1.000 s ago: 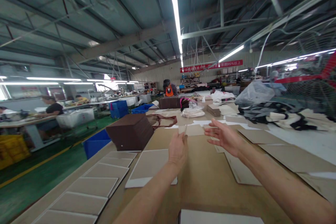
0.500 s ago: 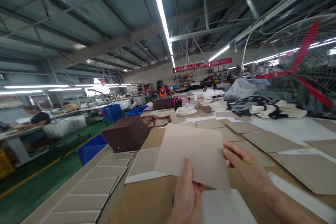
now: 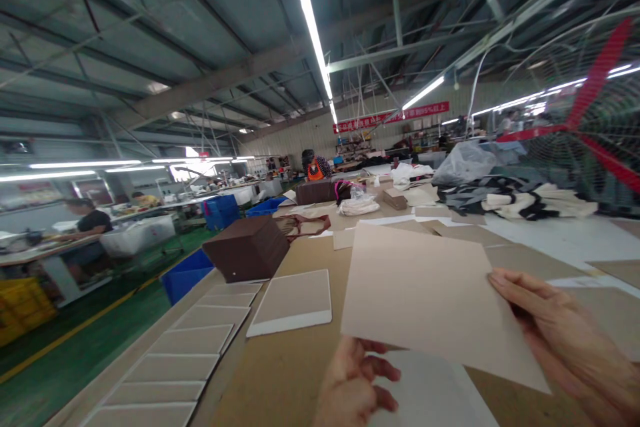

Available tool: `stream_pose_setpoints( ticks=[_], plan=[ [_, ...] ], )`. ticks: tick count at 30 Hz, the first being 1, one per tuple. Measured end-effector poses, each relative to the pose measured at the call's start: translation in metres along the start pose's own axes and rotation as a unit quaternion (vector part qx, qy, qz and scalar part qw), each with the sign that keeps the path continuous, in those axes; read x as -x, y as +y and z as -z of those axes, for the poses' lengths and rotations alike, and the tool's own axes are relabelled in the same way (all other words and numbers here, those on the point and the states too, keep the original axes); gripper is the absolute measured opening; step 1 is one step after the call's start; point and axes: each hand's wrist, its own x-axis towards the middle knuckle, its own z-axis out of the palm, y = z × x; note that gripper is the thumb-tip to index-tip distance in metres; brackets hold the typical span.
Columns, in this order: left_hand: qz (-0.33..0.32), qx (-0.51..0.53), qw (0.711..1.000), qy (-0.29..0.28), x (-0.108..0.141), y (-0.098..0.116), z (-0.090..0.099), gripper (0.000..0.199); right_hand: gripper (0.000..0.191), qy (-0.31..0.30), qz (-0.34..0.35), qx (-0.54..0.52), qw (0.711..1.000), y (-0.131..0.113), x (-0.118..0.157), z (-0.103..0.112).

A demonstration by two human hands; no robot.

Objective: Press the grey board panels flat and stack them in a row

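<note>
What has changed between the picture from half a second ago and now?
The beige sheet has moved rightward, uncovering the white-edged panel it partly hid. The left hand has taken its thumb off the sheet's face; whether it still touches the lower edge is unclear. The right hand still holds the right edge. The brown stack stayed put.

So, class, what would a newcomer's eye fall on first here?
Probably the large beige sheet, pinched at its right edge by the right hand above the table. Next, likely the fan's red blades at the upper right, then the dark brown stack on the table's left side.
</note>
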Motion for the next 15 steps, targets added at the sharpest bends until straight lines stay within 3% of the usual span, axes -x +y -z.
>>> stream_pose_setpoints(
  ticks=[2,4,8,11,15],
  plan=[
    [-0.007,0.028,0.996,0.088,0.012,0.012,0.014,0.050,0.051,0.011,-0.067,-0.028,0.997,0.005,0.009,0.014],
    [-0.018,0.014,0.990,0.140,0.023,0.022,0.020,0.058,0.051,0.009,-0.126,-0.025,0.992,0.015,0.022,0.021],
    [-0.019,-0.088,0.986,0.140,0.037,0.028,0.020,0.063,0.052,0.009,-0.209,-0.008,0.978,0.041,0.043,0.028],
    [-0.034,-0.166,0.968,0.183,0.041,0.021,0.025,0.059,0.047,0.009,-0.182,0.039,0.983,0.060,0.048,0.040],
    [-0.020,-0.233,0.949,0.214,0.054,0.012,0.036,0.057,0.056,-0.030,-0.066,0.213,0.974,0.079,0.051,0.071]
  ],
)
